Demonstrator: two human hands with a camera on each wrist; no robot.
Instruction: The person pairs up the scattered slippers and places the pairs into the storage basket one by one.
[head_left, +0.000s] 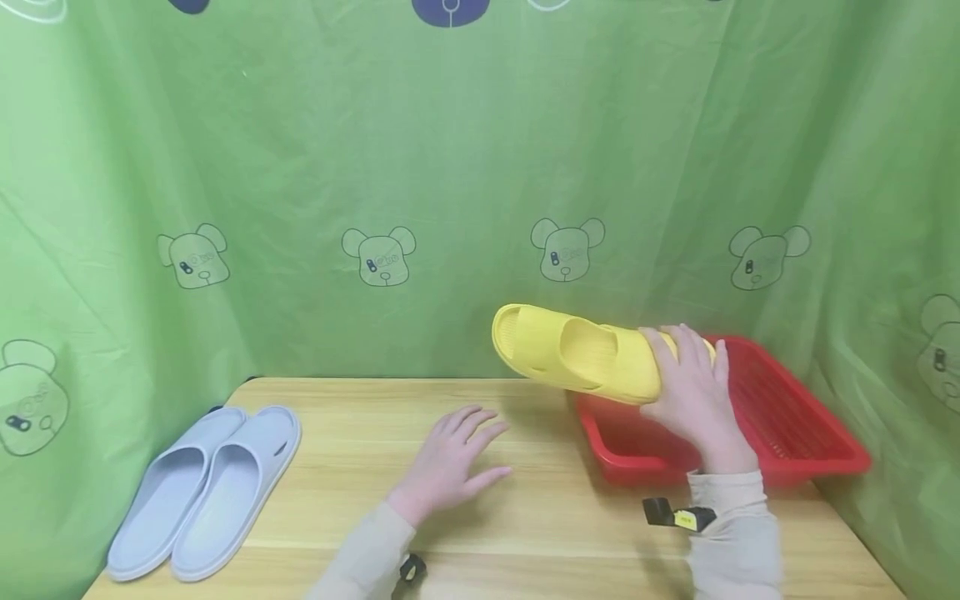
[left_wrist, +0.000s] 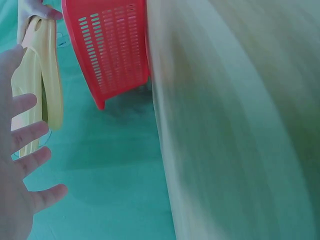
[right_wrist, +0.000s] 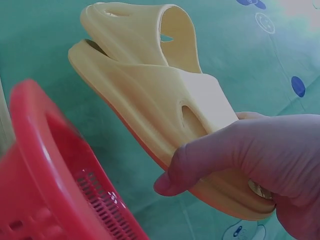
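My right hand grips a pair of yellow slippers at one end, holding them in the air above the left part of a red basket. In the right wrist view the two slippers lie against each other, and the thumb presses across the nearer one. My left hand hovers over the table, its fingers spread and holding nothing. The left wrist view shows the same hand in front of the slippers, apart from the basket.
A pair of pale grey-blue slippers lies side by side at the table's left edge. The wooden table is backed and flanked by a green curtain with bear prints. The basket stands at the table's right, close to the curtain.
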